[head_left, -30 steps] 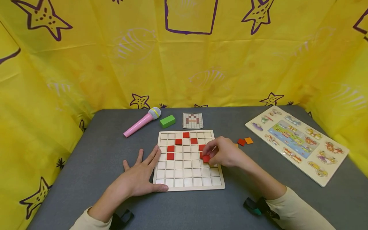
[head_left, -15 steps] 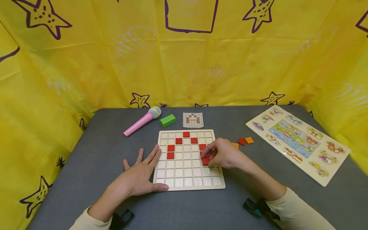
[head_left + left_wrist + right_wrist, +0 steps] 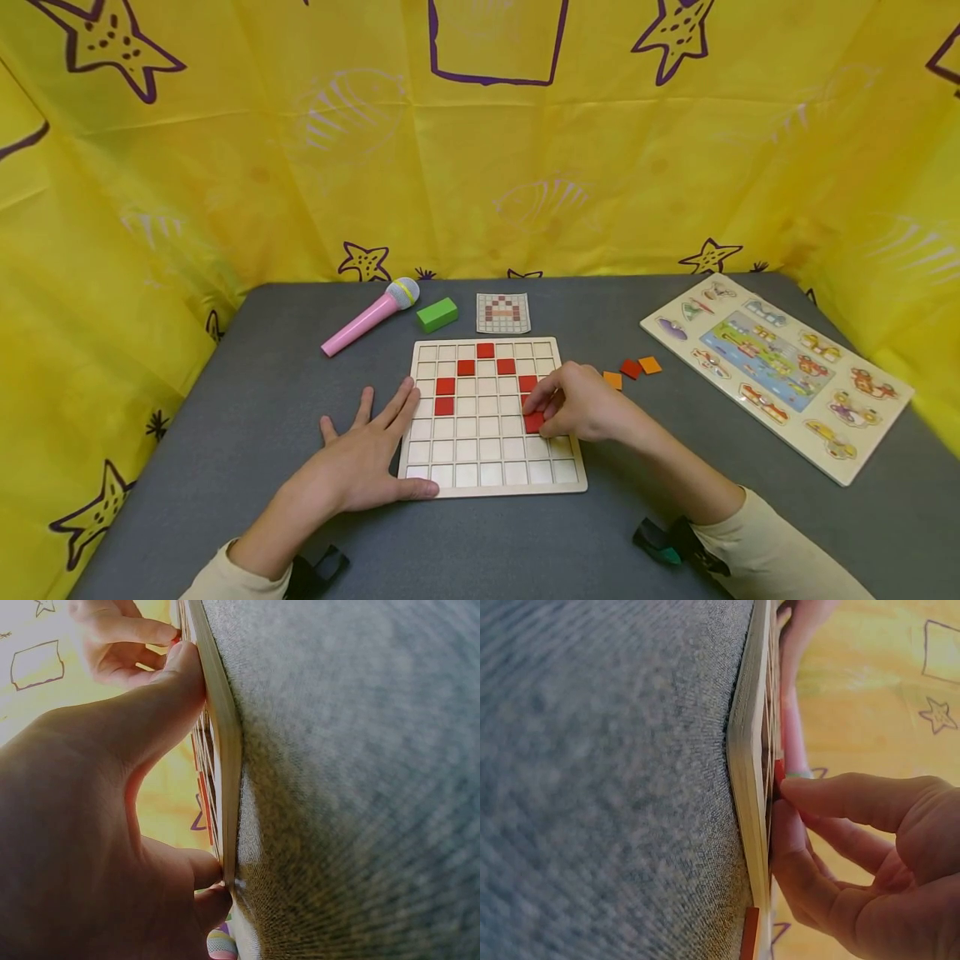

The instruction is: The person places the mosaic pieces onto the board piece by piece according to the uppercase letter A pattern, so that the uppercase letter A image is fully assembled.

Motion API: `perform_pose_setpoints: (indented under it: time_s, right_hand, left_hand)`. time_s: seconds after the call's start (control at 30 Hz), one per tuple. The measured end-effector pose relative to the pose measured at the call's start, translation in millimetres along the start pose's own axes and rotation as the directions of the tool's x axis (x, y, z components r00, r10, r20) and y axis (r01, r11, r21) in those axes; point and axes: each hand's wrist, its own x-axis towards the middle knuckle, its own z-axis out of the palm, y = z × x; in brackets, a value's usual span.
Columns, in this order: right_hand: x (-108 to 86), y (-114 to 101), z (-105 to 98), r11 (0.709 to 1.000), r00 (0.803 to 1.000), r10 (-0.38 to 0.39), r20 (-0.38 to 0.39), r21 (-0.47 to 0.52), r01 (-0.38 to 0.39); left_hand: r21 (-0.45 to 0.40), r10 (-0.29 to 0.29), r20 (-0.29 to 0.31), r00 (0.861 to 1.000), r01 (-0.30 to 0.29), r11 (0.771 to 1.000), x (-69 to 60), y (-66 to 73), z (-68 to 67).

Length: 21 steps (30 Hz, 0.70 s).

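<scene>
Nearest, two cream fabric sleeves [image 3: 772, 546] with black wrist straps [image 3: 318, 572] reach over a grey textured tabletop [image 3: 495, 546]. The left hand [image 3: 367, 460] is spread wide, its thumb on the near-left corner of a square, pale wooden grid board [image 3: 489, 451] and fingertips at its left edge. The right hand [image 3: 581, 404] pinches a flat, square red tile [image 3: 533, 424] at the board's fifth row from the far side, second column from the right; whether it sits fully in the cell, I cannot tell. Farther up, more red tiles [image 3: 466, 367] form a peak shape, one partly behind the fingers. Right of the board lie two square orange tiles [image 3: 612, 381] and a loose red tile [image 3: 631, 369]; beyond them slants a rectangular wooden picture puzzle [image 3: 797, 427]. Past the board's far edge are a pink toy microphone [image 3: 360, 328] with a grey head, a green rectangular block [image 3: 437, 315] and a small printed grid card [image 3: 502, 313]. A yellow fabric backdrop [image 3: 480, 192] with purple-outlined starfish stands behind.
</scene>
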Motion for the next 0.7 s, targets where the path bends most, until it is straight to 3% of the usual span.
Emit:
perform_pose_setpoints:
  time_s: [0.7]
  right_hand:
    - [-0.4, 0.5, 0.8, 1.0, 1.0, -0.001, 0.005, 0.008, 0.001]
  left_hand:
    - [0.0, -0.006, 0.006, 1.0, 0.006, 1.0, 0.2, 0.3, 0.3]
